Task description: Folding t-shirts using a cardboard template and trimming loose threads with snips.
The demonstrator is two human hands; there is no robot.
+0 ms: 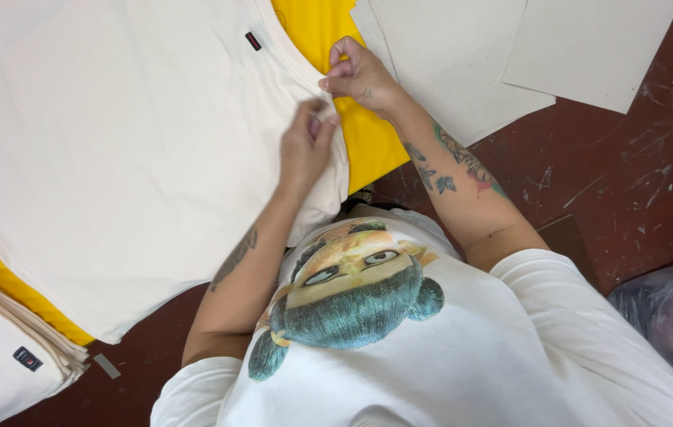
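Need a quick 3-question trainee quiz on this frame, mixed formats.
1. True or false: the left hand and the right hand both pinch the edge of the cream T-shirt.
2. What lies directly under that T-shirt? A) a yellow sheet B) a blue tray C) a wire rack
3. Fill in: the stack of folded shirts sits on the side of the ____ hand.

Key: 1 true; 2 A; 3 left.
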